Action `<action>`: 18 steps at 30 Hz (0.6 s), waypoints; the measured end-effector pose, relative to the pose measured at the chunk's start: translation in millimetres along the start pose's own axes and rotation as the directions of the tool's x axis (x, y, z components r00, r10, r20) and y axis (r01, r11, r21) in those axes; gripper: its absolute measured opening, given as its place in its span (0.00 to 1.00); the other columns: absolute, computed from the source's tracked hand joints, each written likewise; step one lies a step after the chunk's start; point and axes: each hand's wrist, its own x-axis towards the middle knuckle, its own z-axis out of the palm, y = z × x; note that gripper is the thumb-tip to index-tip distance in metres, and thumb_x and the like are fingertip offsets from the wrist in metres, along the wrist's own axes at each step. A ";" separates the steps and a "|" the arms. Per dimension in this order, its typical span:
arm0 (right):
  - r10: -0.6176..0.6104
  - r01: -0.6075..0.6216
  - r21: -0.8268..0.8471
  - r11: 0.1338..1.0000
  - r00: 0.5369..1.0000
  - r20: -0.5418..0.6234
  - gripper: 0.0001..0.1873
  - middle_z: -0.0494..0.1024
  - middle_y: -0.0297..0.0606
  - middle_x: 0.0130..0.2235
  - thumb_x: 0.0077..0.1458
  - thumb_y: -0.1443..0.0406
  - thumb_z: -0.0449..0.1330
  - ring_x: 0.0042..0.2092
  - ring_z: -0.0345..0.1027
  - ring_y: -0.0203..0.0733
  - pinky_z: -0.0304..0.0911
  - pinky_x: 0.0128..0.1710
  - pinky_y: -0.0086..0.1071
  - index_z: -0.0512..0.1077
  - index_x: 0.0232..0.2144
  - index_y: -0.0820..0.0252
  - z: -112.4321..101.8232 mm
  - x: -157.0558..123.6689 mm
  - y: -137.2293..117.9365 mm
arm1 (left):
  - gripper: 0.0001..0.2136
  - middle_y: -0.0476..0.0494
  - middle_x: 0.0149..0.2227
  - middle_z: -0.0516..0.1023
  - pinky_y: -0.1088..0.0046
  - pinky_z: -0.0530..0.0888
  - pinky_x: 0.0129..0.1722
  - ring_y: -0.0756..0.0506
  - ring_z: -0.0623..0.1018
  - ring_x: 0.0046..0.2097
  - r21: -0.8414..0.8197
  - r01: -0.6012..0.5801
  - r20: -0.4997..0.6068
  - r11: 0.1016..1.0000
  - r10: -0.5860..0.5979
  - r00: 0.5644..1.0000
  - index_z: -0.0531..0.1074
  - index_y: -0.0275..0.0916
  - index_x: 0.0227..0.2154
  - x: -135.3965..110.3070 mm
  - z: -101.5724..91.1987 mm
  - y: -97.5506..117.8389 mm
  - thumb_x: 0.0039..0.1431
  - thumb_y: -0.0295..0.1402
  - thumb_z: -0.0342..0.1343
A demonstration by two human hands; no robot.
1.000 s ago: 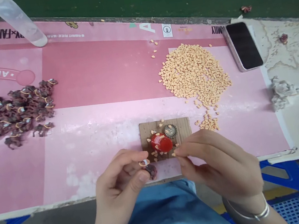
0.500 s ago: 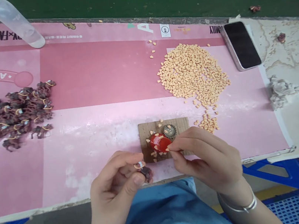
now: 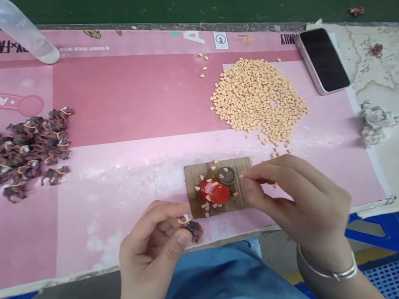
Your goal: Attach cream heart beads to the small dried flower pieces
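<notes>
Pinching a tiny peach heart-shaped piece [image 3: 241, 175] between thumb and forefinger, the right hand [image 3: 305, 203] reaches in from the lower right, its fingertips over the right part of a cardboard square [image 3: 193, 178], with a silver bangle [image 3: 330, 274] around the wrist. On the cardboard sit a glossy red cap [image 3: 215, 191] and a ridged metal bottle cap [image 3: 226, 175], just beside each other, with loose heart pieces scattered around them. The left hand [image 3: 152, 259] is curled and closed near the cardboard's lower left corner, its thumb and fingers gripping a small brown horse figurine [image 3: 194, 230] with a thin yellow loop [image 3: 183, 219] at its top. Both hands are over a pink printed mat [image 3: 131, 94], which also carries a heap of heart pieces [image 3: 257, 96] at upper right and a cluster of horse figurines [image 3: 22, 156] at left. A smartphone [image 3: 322, 60] lies beyond the heap.
</notes>
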 end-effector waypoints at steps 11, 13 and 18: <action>-0.030 0.020 0.327 0.945 0.999 0.026 0.12 0.82 0.33 0.30 0.61 0.79 0.63 0.32 0.78 0.36 0.80 0.37 0.28 0.76 0.37 0.58 9.2 -2.9 -41.3 | 0.07 0.45 0.33 0.83 0.82 0.80 0.28 0.51 0.81 0.28 0.092 -0.025 0.179 0.995 0.008 0.984 0.89 0.51 0.43 5.3 -11.3 0.4 0.64 0.40 0.72; -0.036 0.024 0.333 0.943 0.999 0.028 0.11 0.83 0.33 0.30 0.61 0.78 0.64 0.32 0.78 0.36 0.80 0.36 0.29 0.77 0.38 0.58 13.7 -5.5 -40.1 | 0.07 0.43 0.34 0.83 0.81 0.79 0.27 0.51 0.80 0.27 0.097 -0.007 0.171 0.995 -0.010 0.985 0.89 0.48 0.42 4.1 -11.1 0.9 0.64 0.41 0.72; -0.082 0.053 0.293 0.955 0.993 0.089 0.09 0.87 0.37 0.35 0.69 0.74 0.60 0.37 0.83 0.38 0.83 0.41 0.30 0.81 0.44 0.62 10.5 -9.6 -38.0 | 0.07 0.48 0.31 0.82 0.84 0.79 0.29 0.53 0.81 0.27 0.016 0.061 0.140 0.998 -0.062 0.988 0.89 0.52 0.43 1.6 -6.2 -1.1 0.62 0.40 0.73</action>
